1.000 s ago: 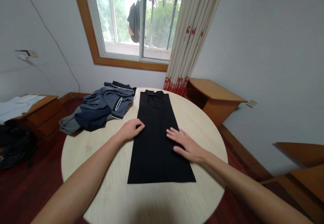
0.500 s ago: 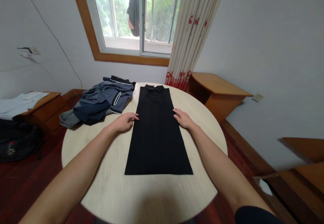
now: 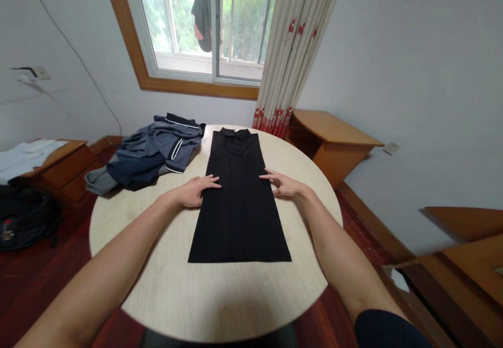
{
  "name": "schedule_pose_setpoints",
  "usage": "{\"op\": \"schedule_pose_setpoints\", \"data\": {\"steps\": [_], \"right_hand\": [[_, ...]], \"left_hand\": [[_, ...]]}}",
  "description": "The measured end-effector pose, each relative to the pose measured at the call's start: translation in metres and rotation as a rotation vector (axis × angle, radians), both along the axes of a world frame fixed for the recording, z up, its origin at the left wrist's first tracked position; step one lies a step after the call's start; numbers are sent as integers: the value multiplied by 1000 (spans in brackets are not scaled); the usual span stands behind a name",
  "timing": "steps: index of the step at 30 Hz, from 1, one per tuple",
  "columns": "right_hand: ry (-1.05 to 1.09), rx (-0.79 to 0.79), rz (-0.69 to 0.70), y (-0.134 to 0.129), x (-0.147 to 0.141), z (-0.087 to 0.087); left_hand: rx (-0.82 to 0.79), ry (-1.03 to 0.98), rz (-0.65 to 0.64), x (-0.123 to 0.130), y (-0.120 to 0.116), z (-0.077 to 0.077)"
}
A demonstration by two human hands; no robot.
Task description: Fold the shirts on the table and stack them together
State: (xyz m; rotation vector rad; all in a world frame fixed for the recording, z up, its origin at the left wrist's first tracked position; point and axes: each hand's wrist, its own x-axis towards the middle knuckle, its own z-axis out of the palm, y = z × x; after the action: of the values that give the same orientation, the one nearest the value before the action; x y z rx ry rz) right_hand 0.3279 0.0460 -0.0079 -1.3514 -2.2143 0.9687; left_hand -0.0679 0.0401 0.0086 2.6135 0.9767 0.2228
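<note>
A black collared shirt [image 3: 239, 211] lies flat in a long folded strip, its collar at the far end and its straight hem toward me. My left hand [image 3: 196, 189] rests at the strip's left edge, fingers apart, with the fingertips on top of the cloth. At the right edge, my right hand [image 3: 283, 184] has its fingers spread, some over the cloth and the thumb low beside the edge. Neither hand visibly grips the fabric.
A round pale table [image 3: 157, 269] bears the shirt and, at its far left, a heap of grey and navy clothes [image 3: 147, 151]. Behind it are a window and a curtain [image 3: 298, 49]. Wooden cabinets [image 3: 338, 143] stand beyond the table's right side.
Both hands have moved a little inward, so their fingers reach further over the shirt's edges. The view has shifted slightly. The shirt keeps its shape.
</note>
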Motion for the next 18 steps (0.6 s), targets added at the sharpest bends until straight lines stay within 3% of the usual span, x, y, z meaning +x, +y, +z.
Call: {"op": "schedule_pose_setpoints", "data": {"steps": [8, 13, 18], "right_hand": [[-299, 79, 236, -18, -22, 31], [-35, -60, 412, -30, -33, 47], [106, -271, 477, -47, -35, 69]], "left_hand": [[-125, -31, -76, 2, -10, 21], [-205, -36, -78, 7, -23, 33], [-458, -133, -116, 12, -45, 55]]}}
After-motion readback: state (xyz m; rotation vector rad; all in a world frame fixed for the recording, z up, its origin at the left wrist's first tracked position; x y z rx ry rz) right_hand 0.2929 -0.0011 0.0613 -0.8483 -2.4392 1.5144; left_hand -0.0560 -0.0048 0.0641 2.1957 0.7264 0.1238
